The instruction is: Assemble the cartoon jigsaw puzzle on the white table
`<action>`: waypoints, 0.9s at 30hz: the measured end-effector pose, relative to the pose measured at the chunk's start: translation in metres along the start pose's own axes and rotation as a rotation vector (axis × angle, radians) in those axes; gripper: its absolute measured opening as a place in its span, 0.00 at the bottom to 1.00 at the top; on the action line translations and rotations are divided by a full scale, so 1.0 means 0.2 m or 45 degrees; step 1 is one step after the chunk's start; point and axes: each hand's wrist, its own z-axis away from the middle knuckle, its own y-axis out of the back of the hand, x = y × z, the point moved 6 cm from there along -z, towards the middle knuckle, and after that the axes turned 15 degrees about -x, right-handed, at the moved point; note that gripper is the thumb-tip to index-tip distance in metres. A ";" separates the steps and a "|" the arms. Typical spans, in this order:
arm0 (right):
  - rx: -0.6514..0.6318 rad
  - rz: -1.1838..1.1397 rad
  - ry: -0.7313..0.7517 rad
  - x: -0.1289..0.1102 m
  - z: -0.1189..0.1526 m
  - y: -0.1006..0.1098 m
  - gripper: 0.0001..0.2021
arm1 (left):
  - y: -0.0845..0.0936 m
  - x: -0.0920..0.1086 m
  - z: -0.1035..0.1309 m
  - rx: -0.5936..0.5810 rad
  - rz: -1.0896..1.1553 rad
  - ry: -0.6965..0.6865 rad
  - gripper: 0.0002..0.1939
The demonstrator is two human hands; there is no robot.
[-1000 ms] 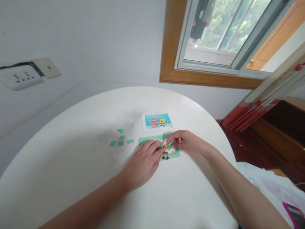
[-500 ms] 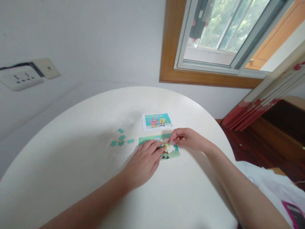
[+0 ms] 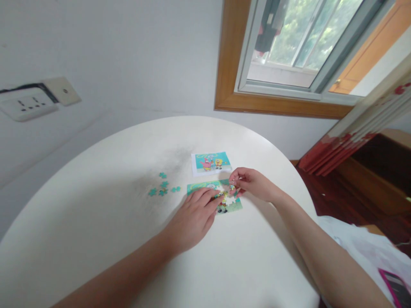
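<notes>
A partly assembled jigsaw puzzle (image 3: 236,206) with a green and yellow cartoon picture lies on the white table, with a pale gap in its right half. My left hand (image 3: 195,216) rests flat over its left part, fingers stretched out, hiding some of it. Just above the gap, my right hand (image 3: 245,182) pinches a small jigsaw piece (image 3: 232,187) between thumb and fingers. Behind the puzzle lies a picture card (image 3: 210,162) showing a pink starfish and a yellow figure. Several loose jigsaw pieces (image 3: 163,185) are scattered left of my left hand.
The round white table (image 3: 105,205) stands against a wall with a socket (image 3: 28,103) at the left. A wood-framed window (image 3: 289,105) is at the back right, beside a red and white curtain (image 3: 340,147). A pink-edged phone-like object (image 3: 395,286) lies on white plastic at the lower right.
My right hand has lifted slightly from the puzzle, and the piece in its fingers now shows more. My left hand stays in place.
</notes>
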 end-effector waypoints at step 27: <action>-0.111 0.102 0.001 -0.01 0.01 0.00 0.08 | 0.00 0.00 0.00 0.017 -0.013 -0.001 0.20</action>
